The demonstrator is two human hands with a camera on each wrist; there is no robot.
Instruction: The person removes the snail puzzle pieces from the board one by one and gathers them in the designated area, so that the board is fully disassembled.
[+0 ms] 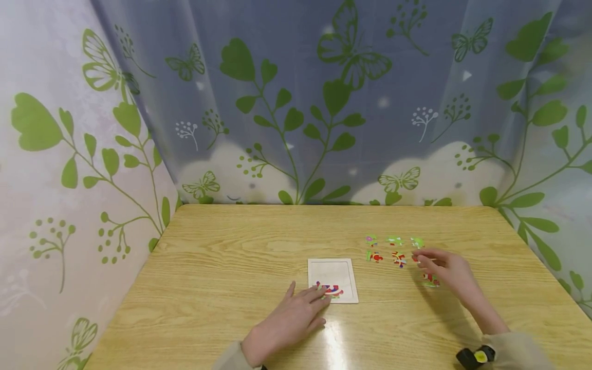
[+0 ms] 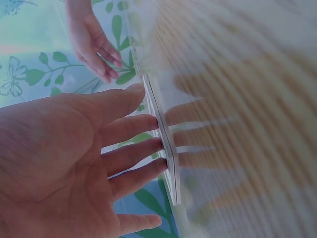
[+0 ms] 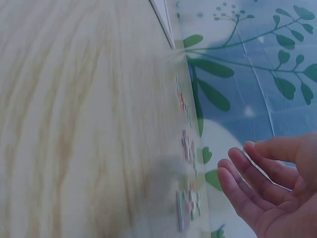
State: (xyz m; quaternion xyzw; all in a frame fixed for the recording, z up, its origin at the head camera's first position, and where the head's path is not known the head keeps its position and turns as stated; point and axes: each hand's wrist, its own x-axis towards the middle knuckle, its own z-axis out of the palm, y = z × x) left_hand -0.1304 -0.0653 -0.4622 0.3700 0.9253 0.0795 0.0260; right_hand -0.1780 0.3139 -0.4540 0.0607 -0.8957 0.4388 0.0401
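My left hand rests with its fingers fairly straight on the lower left of a white puzzle board. Its fingertips partly cover some colourful jigsaw pieces at the bottom of that board. In the left wrist view, the fingertips touch the edge of the board. My right hand hovers over the loose pieces on the right, partly hiding a red one. The right wrist view shows its fingers loosely bent, with nothing visible between them and the tabletop pieces apart from them.
Several loose jigsaw pieces lie in rough rows right of the board, with another piece below the right hand. They are on a wood-grain table. A leaf-and-butterfly patterned curtain hangs along the table's back and sides.
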